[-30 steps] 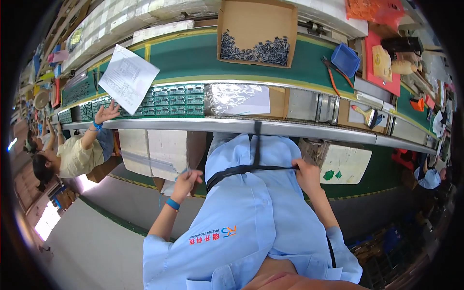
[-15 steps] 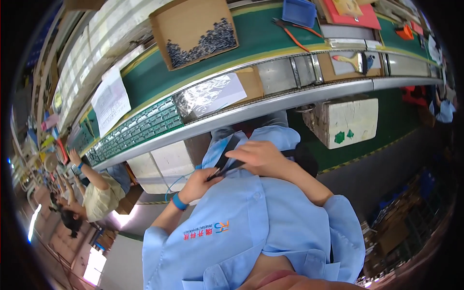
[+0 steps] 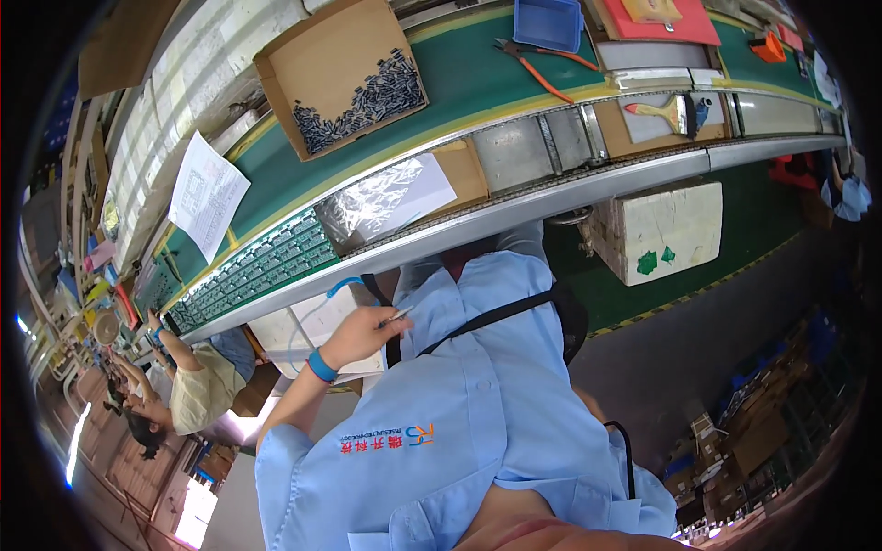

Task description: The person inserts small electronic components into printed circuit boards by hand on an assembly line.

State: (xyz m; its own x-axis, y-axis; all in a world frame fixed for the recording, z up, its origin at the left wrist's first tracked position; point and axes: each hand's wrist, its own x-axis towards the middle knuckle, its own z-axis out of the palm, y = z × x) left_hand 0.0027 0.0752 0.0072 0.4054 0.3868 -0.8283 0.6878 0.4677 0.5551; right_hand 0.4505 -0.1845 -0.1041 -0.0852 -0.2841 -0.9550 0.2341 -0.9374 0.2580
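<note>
My left hand (image 3: 360,336), with a blue wristband (image 3: 322,365), is closed around a slim, pointed metal tool (image 3: 399,315) whose exact kind I cannot make out. It hovers above my lap by the workbench's near edge. A black strap (image 3: 491,317) crosses the lower front of my light blue shirt. Beside my left fingers, another black strap length (image 3: 393,349) hangs down. My right hand is out of sight; only a bit of that arm shows past my right side.
Green circuit boards (image 3: 262,268) lie in rows along the bench edge. Beyond them are a paper sheet (image 3: 208,197), a cardboard box (image 3: 322,64) of small dark parts, orange-handled pliers (image 3: 544,78) and a blue bin (image 3: 548,23). A co-worker (image 3: 207,386) sits at the left.
My right hand has let go of the black strap and gone out of view to the right. My left hand has moved left and up, and the strap now lies across my lap.
</note>
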